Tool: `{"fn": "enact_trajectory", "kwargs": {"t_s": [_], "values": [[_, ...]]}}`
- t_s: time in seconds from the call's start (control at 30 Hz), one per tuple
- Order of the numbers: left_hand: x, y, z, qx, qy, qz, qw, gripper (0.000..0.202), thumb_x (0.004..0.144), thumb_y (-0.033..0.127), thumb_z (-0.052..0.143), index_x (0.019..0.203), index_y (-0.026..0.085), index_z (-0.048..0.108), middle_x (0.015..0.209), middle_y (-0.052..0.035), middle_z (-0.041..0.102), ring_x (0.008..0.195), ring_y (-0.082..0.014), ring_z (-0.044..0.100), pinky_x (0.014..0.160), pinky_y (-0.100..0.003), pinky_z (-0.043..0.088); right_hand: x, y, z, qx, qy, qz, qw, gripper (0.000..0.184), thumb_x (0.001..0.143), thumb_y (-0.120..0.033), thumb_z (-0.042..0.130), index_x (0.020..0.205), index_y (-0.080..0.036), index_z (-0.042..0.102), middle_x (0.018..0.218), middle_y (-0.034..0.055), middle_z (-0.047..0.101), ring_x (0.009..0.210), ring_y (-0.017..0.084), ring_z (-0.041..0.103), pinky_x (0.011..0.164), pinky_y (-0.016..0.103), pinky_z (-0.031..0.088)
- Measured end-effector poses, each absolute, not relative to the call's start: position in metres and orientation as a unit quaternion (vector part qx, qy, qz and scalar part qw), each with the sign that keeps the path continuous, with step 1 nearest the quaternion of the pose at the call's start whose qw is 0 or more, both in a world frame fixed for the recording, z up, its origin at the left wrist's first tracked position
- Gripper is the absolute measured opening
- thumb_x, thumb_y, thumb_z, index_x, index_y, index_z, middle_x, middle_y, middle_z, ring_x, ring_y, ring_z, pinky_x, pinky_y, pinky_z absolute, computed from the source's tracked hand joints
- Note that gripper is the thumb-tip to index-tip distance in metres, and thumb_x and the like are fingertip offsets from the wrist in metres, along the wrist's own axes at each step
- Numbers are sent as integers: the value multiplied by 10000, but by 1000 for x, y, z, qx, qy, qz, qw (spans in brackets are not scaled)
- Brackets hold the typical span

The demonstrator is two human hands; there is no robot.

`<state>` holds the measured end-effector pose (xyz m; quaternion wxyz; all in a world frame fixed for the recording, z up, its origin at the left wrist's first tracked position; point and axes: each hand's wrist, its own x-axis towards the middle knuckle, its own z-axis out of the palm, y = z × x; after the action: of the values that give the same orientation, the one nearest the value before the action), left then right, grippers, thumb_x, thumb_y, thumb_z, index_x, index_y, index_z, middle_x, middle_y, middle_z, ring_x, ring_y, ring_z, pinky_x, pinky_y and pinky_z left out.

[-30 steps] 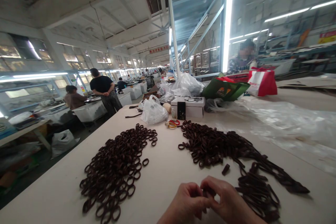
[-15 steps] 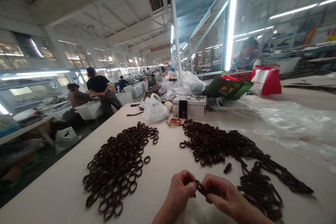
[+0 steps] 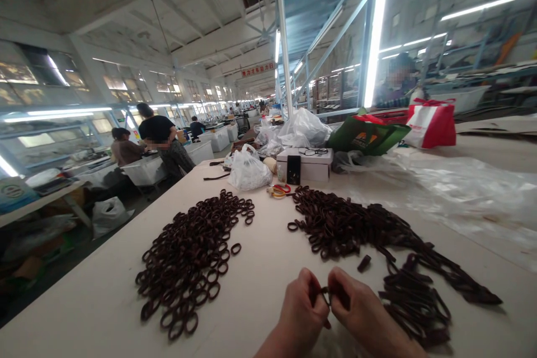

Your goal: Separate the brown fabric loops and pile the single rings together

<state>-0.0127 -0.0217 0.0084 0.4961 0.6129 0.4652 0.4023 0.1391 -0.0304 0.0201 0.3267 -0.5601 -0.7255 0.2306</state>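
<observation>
My left hand (image 3: 302, 307) and my right hand (image 3: 354, 305) are close together above the front of the table, each pinching the same small dark brown loop (image 3: 325, 291). Fingers hide most of that loop. To the left lies a heap of round dark brown loops (image 3: 188, 251), several of them standing on edge. Beyond my right hand spreads a pile of flatter brown loops (image 3: 348, 221), trailing off to the right. A smaller bunch of brown loops (image 3: 413, 302) is beside my right wrist. One single loop (image 3: 364, 263) lies just past my right fingers.
On the pale table (image 3: 260, 268) stand a white plastic bag (image 3: 249, 169), a white box (image 3: 312, 165) with glasses on top, a dark phone (image 3: 293, 170) and scissors (image 3: 279, 190). Farther back are a green bag (image 3: 369, 134), a red-and-white bag (image 3: 432, 123) and clear plastic sheeting (image 3: 474, 184). Co-workers are beyond.
My hands have drawn closer together around the loop, with the right hand's fingers turned more upright. The loop is now more hidden. The view has shifted slightly.
</observation>
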Motion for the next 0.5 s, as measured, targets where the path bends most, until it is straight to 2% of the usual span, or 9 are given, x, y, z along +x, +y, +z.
{"fn": "enact_trajectory", "kwargs": {"t_s": [0.13, 0.27, 0.37, 0.5], "values": [[-14, -22, 13, 674, 505, 386, 376, 111, 724, 96, 496, 779, 187, 464, 570, 43, 488, 458, -96, 483, 442, -181, 328, 137, -32, 31, -604, -713, 224, 278, 141, 762, -196, 407, 816, -211, 536, 682, -5, 595, 645, 163, 561, 617, 261, 382], [-15, -18, 14, 700, 523, 379, 304, 262, 693, 28, 464, 893, 177, 546, 552, 58, 469, 503, -103, 456, 495, -203, 308, 135, -32, 35, -611, -712, 225, 262, 202, 791, -219, 379, 822, -211, 579, 755, 23, 651, 711, 189, 597, 653, 281, 389], [-16, -14, 11, 698, 517, 375, 324, 309, 694, 43, 456, 929, 179, 605, 543, 54, 500, 473, -106, 472, 469, -198, 316, 136, -30, 29, -601, -713, 232, 278, 148, 784, -218, 396, 793, -209, 544, 726, 11, 630, 684, 177, 575, 633, 273, 375], [-19, -12, 9, 666, 497, 353, 430, 182, 709, 127, 462, 806, 165, 611, 547, 26, 560, 414, -116, 513, 395, -183, 340, 138, -29, 24, -572, -713, 262, 311, 59, 739, -177, 429, 745, -205, 480, 637, -21, 546, 614, 143, 509, 583, 249, 345]]}}
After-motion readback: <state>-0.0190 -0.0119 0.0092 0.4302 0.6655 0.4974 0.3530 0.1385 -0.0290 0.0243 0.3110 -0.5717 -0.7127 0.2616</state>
